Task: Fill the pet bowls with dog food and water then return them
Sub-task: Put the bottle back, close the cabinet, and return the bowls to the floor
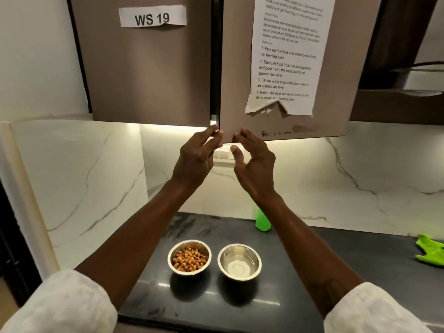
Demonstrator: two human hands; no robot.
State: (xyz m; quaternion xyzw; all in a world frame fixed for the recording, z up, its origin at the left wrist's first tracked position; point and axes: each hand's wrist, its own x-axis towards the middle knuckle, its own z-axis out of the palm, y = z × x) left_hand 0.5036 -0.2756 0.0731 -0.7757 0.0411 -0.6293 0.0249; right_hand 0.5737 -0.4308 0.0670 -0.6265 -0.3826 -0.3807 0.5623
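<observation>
Food bowl (189,257): steel, upright on the dark worktop (336,272) right below your arms; holds dog food (189,259), brown and orange kibble.
Water bowl (239,261): steel, just beside the food bowl on its right, not touching it; you can't tell from here whether there's water in it.
Left hand (194,159): raised to the lower corner of the right cupboard door (235,68); fingers (217,131) stretched nearly straight, tips on the door's edge by the gap, nothing held.
Right hand (254,164): up next to your left, just apart from it; fingers (240,135) loosely bent with tips touching the door's bottom edge, thumb spread well below, no pinch, nothing held.
Right cupboard door: stands a bit ajar, dark gap between it and the left door (149,75).
Instruction sheet (286,56): taped to the right door, bottom edge torn, numbered steps 1 to 4.
Tag (152,18): paper strip on the left door, reads "WS 19".
Green bottle (262,221): at the back of the worktop, partly hidden behind your right forearm.
Green item (431,253): far right of the worktop, well apart from the bowls; can't tell what it is.
Wall (360,176): white marble w/ grey veins, lit from under the cupboards.
</observation>
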